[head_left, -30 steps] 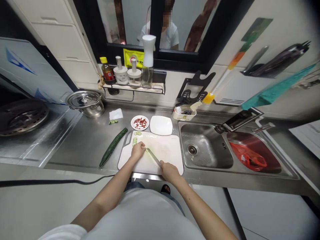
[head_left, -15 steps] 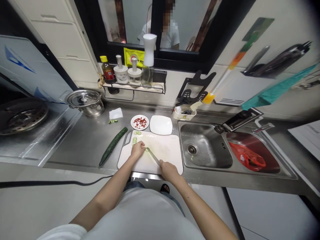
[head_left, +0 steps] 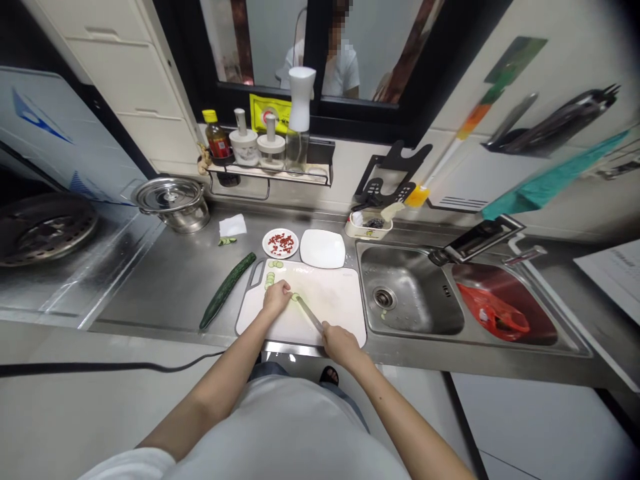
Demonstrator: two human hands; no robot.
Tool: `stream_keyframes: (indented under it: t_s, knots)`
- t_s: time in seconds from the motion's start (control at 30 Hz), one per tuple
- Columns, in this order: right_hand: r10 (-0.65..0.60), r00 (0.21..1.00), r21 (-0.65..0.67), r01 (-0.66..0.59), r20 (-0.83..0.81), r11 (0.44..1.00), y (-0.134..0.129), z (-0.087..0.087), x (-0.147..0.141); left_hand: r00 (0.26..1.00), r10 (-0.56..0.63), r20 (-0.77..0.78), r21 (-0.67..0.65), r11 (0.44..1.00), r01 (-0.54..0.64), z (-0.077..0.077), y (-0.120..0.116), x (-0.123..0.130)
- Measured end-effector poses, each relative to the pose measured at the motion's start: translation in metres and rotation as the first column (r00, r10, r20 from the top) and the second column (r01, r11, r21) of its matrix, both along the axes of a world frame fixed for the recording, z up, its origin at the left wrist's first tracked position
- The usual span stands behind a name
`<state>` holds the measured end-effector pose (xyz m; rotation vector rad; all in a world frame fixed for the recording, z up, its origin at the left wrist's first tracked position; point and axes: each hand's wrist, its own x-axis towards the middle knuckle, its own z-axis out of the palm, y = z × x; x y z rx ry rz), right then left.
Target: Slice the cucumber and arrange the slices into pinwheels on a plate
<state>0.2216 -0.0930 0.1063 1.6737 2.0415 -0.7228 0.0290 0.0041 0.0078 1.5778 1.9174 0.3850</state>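
The knife (head_left: 311, 316) is gripped by the closed fingers of the right hand (head_left: 340, 343); its tip is directed toward eleven o'clock. The small cucumber piece (head_left: 295, 297) is placed at the blade, just beside the bent fingers of the left hand (head_left: 277, 298), at their three o'clock; whether it is pinched cannot be told. Cut slices (head_left: 270, 279) are grouped on the chopping board (head_left: 330, 303) toward ten to eleven o'clock; the whole cucumber (head_left: 227, 292), at nine o'clock on the desk (head_left: 150, 287), is left uncut.
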Motion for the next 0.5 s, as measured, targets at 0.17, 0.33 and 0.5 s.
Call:
stream_keyframes:
  t_s: [0.17, 0.33, 0.5]
  knots:
    - [0.006, 1.0, 0.006, -0.006, 0.002, 1.0, 0.003, -0.003, -0.002, 1.0, 0.002, -0.012, -0.006, 1.0, -0.002, 0.0, 0.0, 0.0]
    - [0.012, 1.0, 0.004, -0.012, 0.025, 1.0, 0.009, -0.003, -0.008, 1.0, -0.002, -0.018, -0.019, 1.0, 0.002, 0.0, 0.001, 0.0]
    - [0.043, 0.997, 0.033, -0.045, 0.059, 0.998, 0.011, 0.0, -0.009, 1.0, 0.004, -0.017, -0.019, 1.0, -0.005, 0.001, 0.001, 0.001]
